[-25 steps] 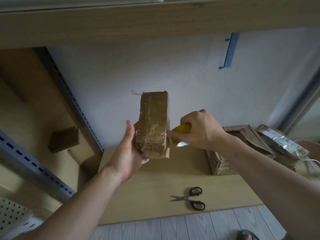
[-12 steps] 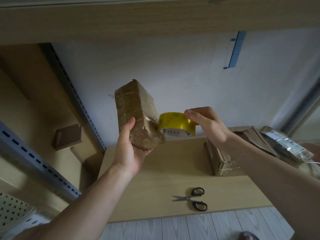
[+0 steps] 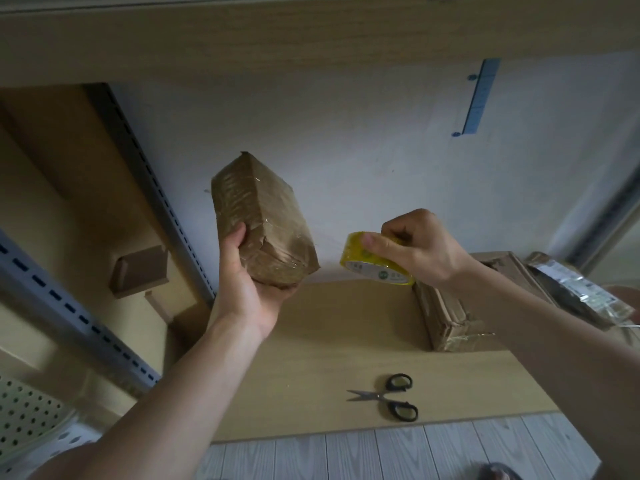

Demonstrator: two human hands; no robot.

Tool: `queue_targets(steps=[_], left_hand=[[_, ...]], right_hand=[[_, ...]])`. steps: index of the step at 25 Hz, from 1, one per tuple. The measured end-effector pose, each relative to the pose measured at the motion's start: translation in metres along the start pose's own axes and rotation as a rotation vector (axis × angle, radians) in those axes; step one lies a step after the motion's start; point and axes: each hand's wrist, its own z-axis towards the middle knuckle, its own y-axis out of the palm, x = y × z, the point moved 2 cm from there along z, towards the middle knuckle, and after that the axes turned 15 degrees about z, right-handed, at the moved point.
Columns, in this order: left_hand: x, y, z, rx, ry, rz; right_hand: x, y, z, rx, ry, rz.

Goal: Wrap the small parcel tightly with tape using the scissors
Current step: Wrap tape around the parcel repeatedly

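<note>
Single head-worn wide-angle view, facing forward and down, close over shelf (image 3: 311, 358)

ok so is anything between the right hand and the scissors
Nothing visible does. The scissors lie on bare table below the right hand, apart from the stacked parcels behind. But that hand grips the tape roll, and the left hand holds the small parcel.
</note>
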Motion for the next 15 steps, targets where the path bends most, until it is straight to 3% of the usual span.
queue_targets(steps=[10,15], left_hand=[[0.004,0.008,-0.006,-0.214,-0.019,-0.100],[-0.002,0.010,-0.006,-0.286,-0.032,-0.087]], right_hand=[[0.006,0.005,0.004,0.041,0.083,-0.101],[0.012,0.016,0.000,0.057,0.111,-0.017]])
